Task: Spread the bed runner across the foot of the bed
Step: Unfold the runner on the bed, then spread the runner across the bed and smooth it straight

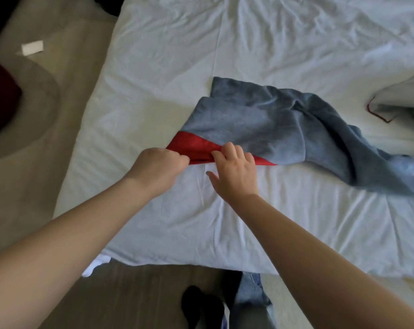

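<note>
The bed runner (260, 119) is grey-blue with a red underside and lies bunched and folded on the white bed (165, 67), trailing off to the right. Its red edge (196, 148) faces me. My left hand (158, 165) is closed in a fist on the left end of that red edge. My right hand (234, 167) rests on the red edge just right of it, fingers curled over the fabric and thumb spread on the sheet.
The bed's near edge (201, 260) runs across the bottom, with floor and my dark sock (196, 305) below. A grey rug (30, 96) with a dark red object (1, 98) lies on the left. A white pillow or duvet (400, 110) sits at the right.
</note>
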Motion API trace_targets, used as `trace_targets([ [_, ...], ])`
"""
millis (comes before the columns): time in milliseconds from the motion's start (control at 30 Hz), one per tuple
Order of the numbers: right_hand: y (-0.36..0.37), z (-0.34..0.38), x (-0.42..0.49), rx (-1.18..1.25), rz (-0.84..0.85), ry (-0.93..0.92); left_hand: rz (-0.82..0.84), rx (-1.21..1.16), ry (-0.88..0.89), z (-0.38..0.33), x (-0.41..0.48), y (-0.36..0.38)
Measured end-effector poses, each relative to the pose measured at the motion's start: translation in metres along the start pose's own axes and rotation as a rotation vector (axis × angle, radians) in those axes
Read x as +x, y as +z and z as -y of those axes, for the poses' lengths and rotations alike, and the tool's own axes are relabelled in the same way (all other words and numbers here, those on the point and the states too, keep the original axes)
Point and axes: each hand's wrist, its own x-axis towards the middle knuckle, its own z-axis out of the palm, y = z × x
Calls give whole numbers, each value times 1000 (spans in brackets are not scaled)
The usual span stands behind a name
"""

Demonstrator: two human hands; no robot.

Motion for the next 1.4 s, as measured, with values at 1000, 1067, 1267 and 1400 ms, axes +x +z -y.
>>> trace_targets([
  [1000, -26, -65, 18, -55, 264, -245, -78, -84, -221, -43, 36, 6],
  [1067, -36, -84, 32, -72, 270, -242, -97, -91, -249, -39, 53, -1],
  [1267, -36, -121, 64, -151, 310, -259, -142, -135, -370, -34, 91, 3],
  [1400, -18, -111, 92, -157, 336, -232, -100, -170, -425, -24, 101, 28],
])
